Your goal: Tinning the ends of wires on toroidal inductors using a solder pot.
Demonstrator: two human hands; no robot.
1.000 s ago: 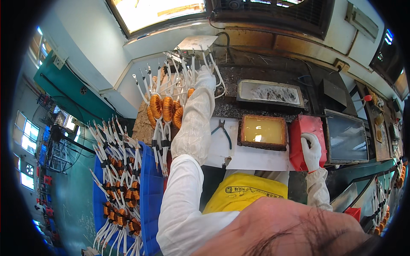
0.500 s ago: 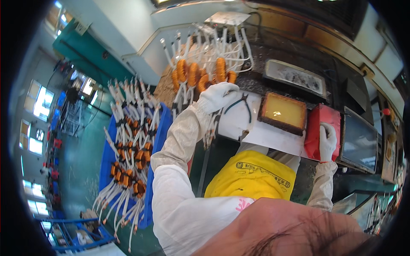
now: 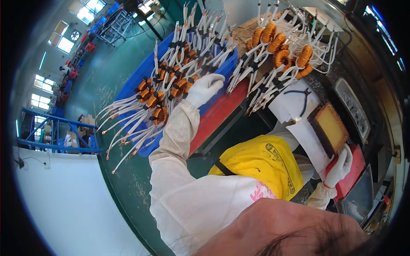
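My left hand [image 3: 206, 90], in a white glove, hovers over the right edge of a blue bin [image 3: 232, 63]. Its fingers are curled in, with no object visible in them. Inside the bin lie several copper-coloured coils [image 3: 178, 87] with black bands and long white leads. In a white glove too, my right hand [image 3: 341, 165] rests on a red block-like thing [image 3: 357, 165], fingers stretched out together. Just beyond it sits a brown-crusted square tray [image 3: 319, 133] with yellowish contents. Nippers with dark green handles [image 3: 305, 102] lie on a white board [image 3: 314, 150].
Ring-shaped orange coils [image 3: 282, 59] with white leads are heaped at the back on cardboard. A long metal tray [image 3: 352, 106] with grey contents stands at the right. Between bin and bench runs a red surface [image 3: 218, 114]. A blue metal rack [image 3: 64, 145] stands far left.
The view has swung left. My left hand has gone from beside the nippers and ring-shaped coils to the blue bin. My right hand stays on the red thing, its fingers now straighter.
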